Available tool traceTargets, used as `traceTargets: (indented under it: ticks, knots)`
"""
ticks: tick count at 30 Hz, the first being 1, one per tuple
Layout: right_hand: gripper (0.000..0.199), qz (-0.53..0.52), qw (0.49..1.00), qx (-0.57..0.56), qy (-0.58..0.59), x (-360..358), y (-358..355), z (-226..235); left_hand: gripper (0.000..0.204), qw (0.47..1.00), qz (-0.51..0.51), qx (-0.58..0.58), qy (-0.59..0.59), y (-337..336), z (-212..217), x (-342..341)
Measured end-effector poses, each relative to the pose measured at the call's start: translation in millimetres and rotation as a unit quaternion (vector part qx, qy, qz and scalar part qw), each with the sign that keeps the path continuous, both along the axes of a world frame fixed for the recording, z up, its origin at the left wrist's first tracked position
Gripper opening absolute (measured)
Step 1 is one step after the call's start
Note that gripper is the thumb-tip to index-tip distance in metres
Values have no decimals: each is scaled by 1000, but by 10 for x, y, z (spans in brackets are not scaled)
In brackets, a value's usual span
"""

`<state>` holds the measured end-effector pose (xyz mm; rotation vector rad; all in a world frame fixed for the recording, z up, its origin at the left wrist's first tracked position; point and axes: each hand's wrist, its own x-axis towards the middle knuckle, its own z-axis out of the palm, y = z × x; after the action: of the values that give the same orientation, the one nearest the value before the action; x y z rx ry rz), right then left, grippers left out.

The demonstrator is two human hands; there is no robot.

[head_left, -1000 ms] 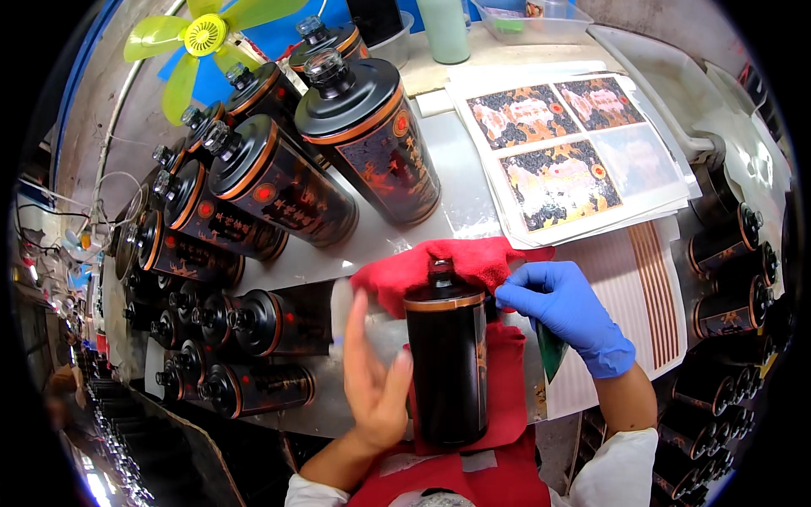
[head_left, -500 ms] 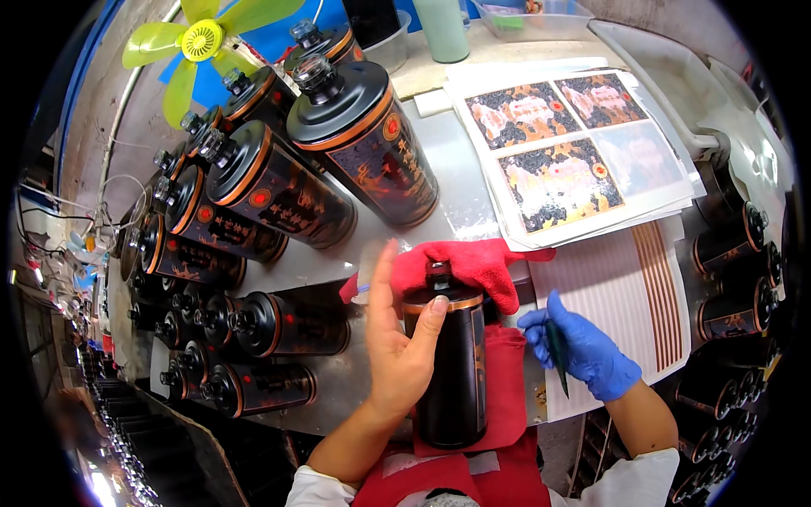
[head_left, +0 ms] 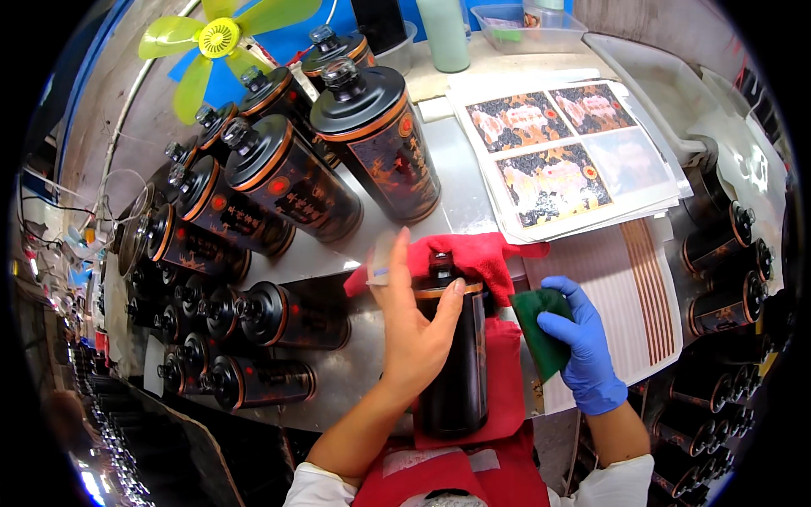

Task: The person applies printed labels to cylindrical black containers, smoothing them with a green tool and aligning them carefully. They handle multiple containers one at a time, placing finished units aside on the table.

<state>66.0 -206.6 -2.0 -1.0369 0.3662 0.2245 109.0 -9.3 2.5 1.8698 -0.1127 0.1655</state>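
Note:
A glossy black bottle (head_left: 454, 363) with an orange ring at its shoulder leans upright before me on red cloth. Against its left side lies my bare left hand (head_left: 418, 338), steadying it: the thumb presses near the shoulder, while the index finger stretches upward. A small translucent piece (head_left: 379, 260) shows by the fingers; how it is held I cannot tell. To the right of the bottle, my blue-gloved right hand (head_left: 581, 346) pinches a flat dark green scraper (head_left: 541, 334), apart from the bottle. Behind the bottle neck bunches a red towel (head_left: 486, 253).
Several decorated black bottles (head_left: 291, 182) stand at the left, beside a yellow-green fan (head_left: 218, 38). Patterned transfer sheets (head_left: 549, 190) are stacked at the back right, over a striped sheet (head_left: 600, 313). More bottles (head_left: 722, 308) line the right side.
My right hand has turned, so the scraper's broad face shows instead of its edge. My left hand has shifted slightly right along the bottle. The whole view has moved a little.

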Motion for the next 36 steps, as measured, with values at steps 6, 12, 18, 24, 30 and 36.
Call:
traceTargets:
  ticks: [6, 12, 18, 24, 30, 36]
  knots:
    - [33, -42, 950, -245, -188, 267, 326, 259, 121, 985, -80, 133, -70, -18, 309, -378]
    - [34, 52, 913, -333, -230, 322, 610, 273, 107, 886, -211, 410, -59, 64, 185, -973]
    - [35, -10, 979, -133, -153, 246, 466, -120, 129, 947, -258, 189, 18, 428, -184, -1038]
    - [33, -34, 984, -127, -121, 262, 375, -259, 139, 929, -304, 174, 120, 804, -406, -997]
    - [33, -8, 914, -327, -239, 253, 644, 217, 69, 778, -205, 535, -259, 180, -36, -1170]
    - [33, 0, 959, -226, -173, 291, 428, -1, 88, 903, -196, 324, -201, 400, -327, -1103]
